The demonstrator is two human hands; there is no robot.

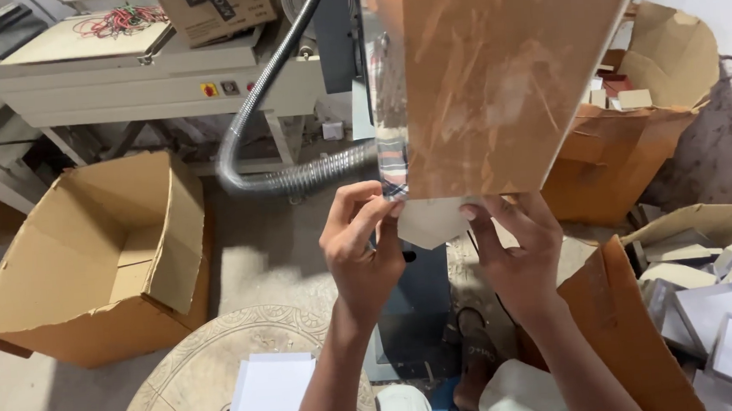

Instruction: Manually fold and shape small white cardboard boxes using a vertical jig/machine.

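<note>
One brown cardboard sheet (502, 70) is standing raised before the camera, its long axis running upward and leaning slightly right, a pale flap (429, 221) hanging at its lower edge. Both hands are gripping that lower edge: the left hand (360, 252) is pinching the taped corner between curled fingers, the right hand (517, 251) is pressing closed fingers on the flap. Below, two open cartons are sitting (one empty (90, 256), left; one stuffed (625, 147), right).

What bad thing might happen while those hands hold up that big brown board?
The brown board is tall, and the left hand and right hand pinch only its bottom edge, so it might tip or slip. It also blocks the view ahead. If dropped, it could hit the ribbed metal hose nearby.
</note>
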